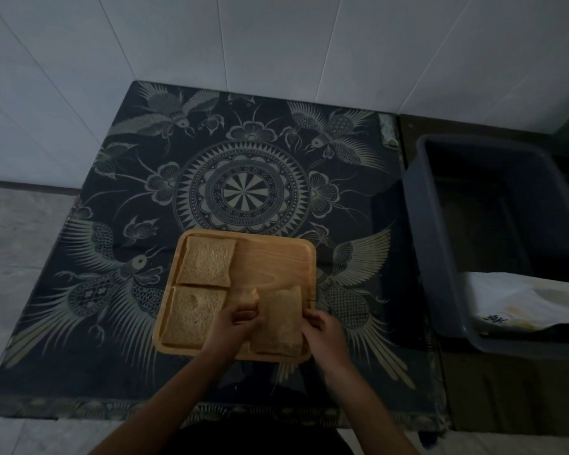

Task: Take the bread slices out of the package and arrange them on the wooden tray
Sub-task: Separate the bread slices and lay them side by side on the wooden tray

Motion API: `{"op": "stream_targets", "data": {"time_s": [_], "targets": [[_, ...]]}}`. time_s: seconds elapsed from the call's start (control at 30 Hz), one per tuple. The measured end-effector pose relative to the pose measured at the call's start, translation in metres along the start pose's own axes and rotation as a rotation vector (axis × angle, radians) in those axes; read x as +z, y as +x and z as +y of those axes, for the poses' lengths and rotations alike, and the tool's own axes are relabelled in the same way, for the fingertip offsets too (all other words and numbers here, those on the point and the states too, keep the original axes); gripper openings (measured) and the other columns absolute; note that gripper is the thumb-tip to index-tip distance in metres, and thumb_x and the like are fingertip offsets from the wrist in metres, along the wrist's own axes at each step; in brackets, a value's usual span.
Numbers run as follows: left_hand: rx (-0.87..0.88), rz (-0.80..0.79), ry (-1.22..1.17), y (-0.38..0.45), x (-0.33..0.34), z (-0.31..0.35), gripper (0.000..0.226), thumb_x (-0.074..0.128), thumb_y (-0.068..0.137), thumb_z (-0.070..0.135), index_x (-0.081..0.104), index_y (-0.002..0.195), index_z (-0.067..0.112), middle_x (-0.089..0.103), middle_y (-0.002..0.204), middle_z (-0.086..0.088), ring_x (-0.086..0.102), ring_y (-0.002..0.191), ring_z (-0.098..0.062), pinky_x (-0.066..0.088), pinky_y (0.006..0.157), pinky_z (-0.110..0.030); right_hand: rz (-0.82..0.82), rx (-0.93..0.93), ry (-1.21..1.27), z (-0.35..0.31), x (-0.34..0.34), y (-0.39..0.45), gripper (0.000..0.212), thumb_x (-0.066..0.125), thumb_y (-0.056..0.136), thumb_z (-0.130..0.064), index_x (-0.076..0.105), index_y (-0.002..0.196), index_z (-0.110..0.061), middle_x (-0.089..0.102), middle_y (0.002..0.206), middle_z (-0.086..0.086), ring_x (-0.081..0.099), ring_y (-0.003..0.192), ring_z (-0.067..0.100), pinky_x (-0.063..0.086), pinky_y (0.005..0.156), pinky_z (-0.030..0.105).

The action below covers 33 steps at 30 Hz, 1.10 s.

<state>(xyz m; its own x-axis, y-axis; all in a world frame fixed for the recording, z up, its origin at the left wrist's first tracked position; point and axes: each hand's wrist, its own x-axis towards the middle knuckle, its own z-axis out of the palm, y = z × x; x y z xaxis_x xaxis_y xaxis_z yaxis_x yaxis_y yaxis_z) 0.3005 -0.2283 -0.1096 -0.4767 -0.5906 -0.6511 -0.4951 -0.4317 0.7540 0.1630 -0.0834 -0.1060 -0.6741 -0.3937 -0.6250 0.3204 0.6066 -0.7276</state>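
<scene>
A square wooden tray (276, 257) lies on the patterned table. One bread slice (207, 265) sits flat in its far left corner and another (193, 317) in its near left corner. A third bread slice (282, 318) is at the near right of the tray, held at both sides: my left hand (235, 326) pinches its left edge and my right hand (322, 331) grips its right edge. The slice looks tilted or slightly folded. The bread package (519, 307) lies in the grey bin at the right.
A dark cloth with bird and mandala patterns (243, 192) covers the low table. A grey plastic bin (440, 257) stands right of the table. White tiled walls rise behind, and pale floor tiles show at the left.
</scene>
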Motion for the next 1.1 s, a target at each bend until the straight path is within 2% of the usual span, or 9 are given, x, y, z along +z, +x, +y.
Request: {"op": "stream_targets", "data": {"time_s": [0.1,0.23,0.37,0.47,0.67,0.83,0.93,1.0,1.1], "targets": [[-0.004,-0.011,0.011,0.009,-0.001,0.010,0.029,0.077,0.085,0.006,0.069,0.113,0.004,0.072,0.107,-0.017,0.070,0.098,-0.029,0.059,0.074,-0.032,0.001,0.009,0.048,-0.006,-0.002,0.008,0.020,0.072,0.094,-0.026,0.074,0.113,-0.020,0.075,0.107,-0.003,0.070,0.100,0.013,0.060,0.087,0.035],[0.000,-0.022,0.003,0.021,-0.005,0.020,0.025,0.076,0.086,0.010,0.070,0.110,0.011,0.074,0.105,-0.009,0.072,0.089,-0.017,0.055,0.061,-0.017,-0.014,0.034,0.082,-0.015,-0.006,0.021,0.021,0.073,0.094,-0.029,0.073,0.113,-0.022,0.075,0.109,-0.002,0.071,0.102,0.016,0.061,0.091,0.043],[0.034,-0.025,0.035,0.038,-0.008,0.033,0.021,0.079,0.084,0.015,0.071,0.102,0.023,0.077,0.101,-0.002,0.074,0.093,-0.017,0.061,0.073,-0.026,-0.036,0.031,0.096,-0.027,-0.011,0.036,0.021,0.073,0.094,-0.030,0.073,0.113,-0.023,0.076,0.108,-0.003,0.073,0.099,0.014,0.063,0.082,0.037],[0.057,-0.014,0.062,0.051,-0.006,0.045,0.021,0.079,0.084,0.014,0.070,0.101,0.024,0.076,0.101,-0.002,0.073,0.095,-0.017,0.061,0.080,-0.030,-0.041,0.033,0.092,-0.037,-0.012,0.050,0.021,0.073,0.094,-0.028,0.073,0.114,-0.021,0.077,0.108,-0.003,0.073,0.100,0.014,0.063,0.084,0.037],[0.065,0.007,0.125,0.077,-0.004,0.057,0.024,0.078,0.085,0.014,0.071,0.108,0.016,0.076,0.101,-0.002,0.073,0.094,-0.015,0.058,0.077,-0.026,-0.027,0.003,0.014,-0.052,-0.009,0.075,0.023,0.069,0.097,-0.024,0.070,0.120,-0.018,0.073,0.113,0.000,0.070,0.104,0.016,0.060,0.091,0.040],[0.088,0.041,0.210,0.090,-0.002,0.058,0.024,0.078,0.085,0.018,0.073,0.109,0.020,0.077,0.096,0.002,0.074,0.089,-0.013,0.056,0.061,-0.015,-0.004,-0.004,-0.073,-0.053,-0.004,0.088,0.027,0.069,0.097,-0.020,0.069,0.124,-0.015,0.073,0.113,0.002,0.071,0.103,0.017,0.061,0.092,0.046],[0.087,0.039,0.232,0.096,-0.001,0.057,0.027,0.079,0.084,0.020,0.073,0.111,0.019,0.077,0.097,0.004,0.073,0.090,-0.009,0.056,0.069,-0.020,0.025,-0.056,-0.155,-0.052,-0.001,0.091,0.029,0.069,0.096,-0.015,0.068,0.125,-0.011,0.073,0.113,0.003,0.070,0.104,0.018,0.061,0.092,0.047],[0.089,0.042,0.261,0.097,0.000,0.056,0.026,0.080,0.084,0.020,0.073,0.109,0.020,0.076,0.096,0.005,0.071,0.090,-0.008,0.054,0.073,-0.020,0.045,-0.087,-0.218,-0.052,-0.001,0.091,0.030,0.069,0.096,-0.016,0.069,0.125,-0.010,0.073,0.111,0.001,0.070,0.102,0.014,0.061,0.091,0.042],[0.102,0.061,0.286,0.097,0.002,0.054,0.021,0.080,0.084,0.018,0.075,0.104,0.022,0.075,0.091,0.008,0.070,0.084,-0.003,0.051,0.070,-0.017,0.089,-0.157,-0.347,-0.052,0.000,0.090,0.029,0.069,0.095,-0.020,0.071,0.123,-0.012,0.074,0.107,-0.002,0.066,0.091,0.005,0.054,0.075,0.017]]}}
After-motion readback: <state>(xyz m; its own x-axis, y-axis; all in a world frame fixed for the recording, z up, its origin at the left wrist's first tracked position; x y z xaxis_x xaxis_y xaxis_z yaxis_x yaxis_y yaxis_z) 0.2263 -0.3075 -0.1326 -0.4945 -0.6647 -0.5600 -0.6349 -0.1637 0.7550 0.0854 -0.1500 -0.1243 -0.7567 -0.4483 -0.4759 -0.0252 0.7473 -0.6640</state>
